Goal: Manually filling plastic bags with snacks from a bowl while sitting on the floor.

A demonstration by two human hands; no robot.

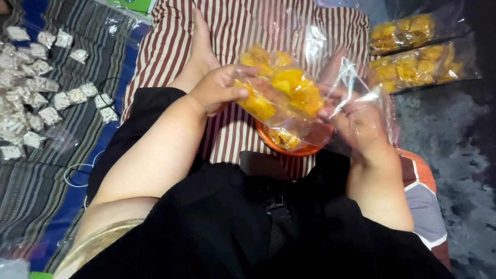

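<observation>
Striped mat (31,175) in grey and dark bands at left, red-and-white striped cloth (232,31) up the middle, grey mottled floor (454,155) at right. Two filled clear bags of yellow chips (413,49) lying side by side at upper right, well apart from the hands. Roughly two dozen small white sachets (31,88) scattered over the mat at left. One orange bowl (289,147) on the cloth, directly beneath the held bag. One clear plastic bag of yellow chips (281,90) between both hands, above the bowl. Left hand (219,88) closed on the bag's left side, thumb on top. Right hand (356,121) behind the plastic, gripping the bag's loose open end.
</observation>
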